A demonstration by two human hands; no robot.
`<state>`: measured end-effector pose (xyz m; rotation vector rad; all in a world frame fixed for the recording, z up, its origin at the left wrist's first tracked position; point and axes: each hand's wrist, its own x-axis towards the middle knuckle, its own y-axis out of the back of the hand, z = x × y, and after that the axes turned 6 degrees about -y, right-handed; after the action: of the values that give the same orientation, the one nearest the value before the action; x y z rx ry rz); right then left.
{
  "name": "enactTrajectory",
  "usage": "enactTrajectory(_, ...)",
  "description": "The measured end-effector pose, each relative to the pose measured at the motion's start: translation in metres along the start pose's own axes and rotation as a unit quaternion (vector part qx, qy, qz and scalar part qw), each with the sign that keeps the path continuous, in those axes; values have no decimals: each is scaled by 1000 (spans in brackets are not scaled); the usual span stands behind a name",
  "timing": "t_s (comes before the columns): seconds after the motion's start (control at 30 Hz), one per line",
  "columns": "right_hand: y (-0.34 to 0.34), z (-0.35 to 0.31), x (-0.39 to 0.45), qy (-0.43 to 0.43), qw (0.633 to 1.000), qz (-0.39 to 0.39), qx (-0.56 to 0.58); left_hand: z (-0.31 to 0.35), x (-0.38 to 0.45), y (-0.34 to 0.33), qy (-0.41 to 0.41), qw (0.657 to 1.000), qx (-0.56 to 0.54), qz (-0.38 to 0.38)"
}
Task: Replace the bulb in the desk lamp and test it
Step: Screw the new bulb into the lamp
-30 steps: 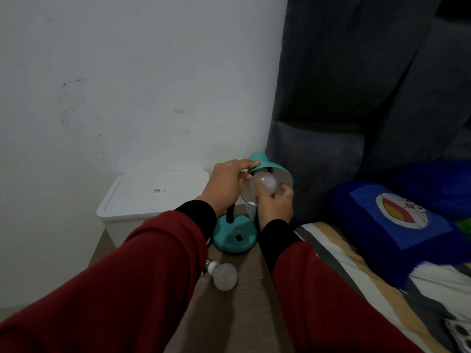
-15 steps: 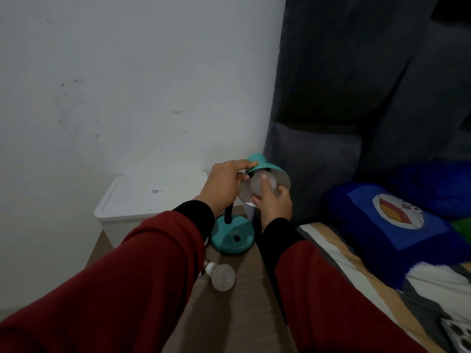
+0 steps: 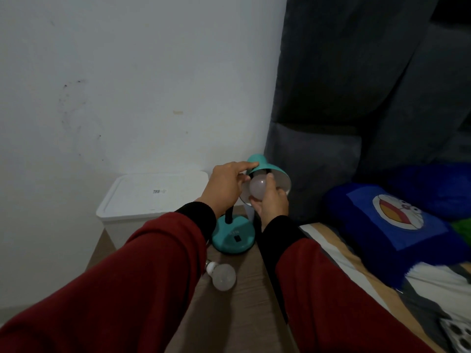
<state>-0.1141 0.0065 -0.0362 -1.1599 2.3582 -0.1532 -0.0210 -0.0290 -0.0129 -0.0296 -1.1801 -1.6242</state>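
Head view: wooden table [image 3: 244,309] beside white wall [image 3: 142,80].

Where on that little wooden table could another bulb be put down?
The near end of the table, in front of the loose bulb and between the two red sleeves, looks bare. The flat lid of the white box is also free. Around the teal lamp base it is crowded: both hands work at the shade just above.

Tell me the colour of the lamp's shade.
Teal outside, pale inside: lamp shade, in the head view.
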Motion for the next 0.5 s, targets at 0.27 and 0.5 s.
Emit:
enactTrajectory(0.27,14,-17,-9,76,919,22,-385,5,-3,8,32,998,-1,-48)
enactTrajectory(0.5,23,-34,-31,129,796,17,-591,-1,-18,23,106,980,117,-124)
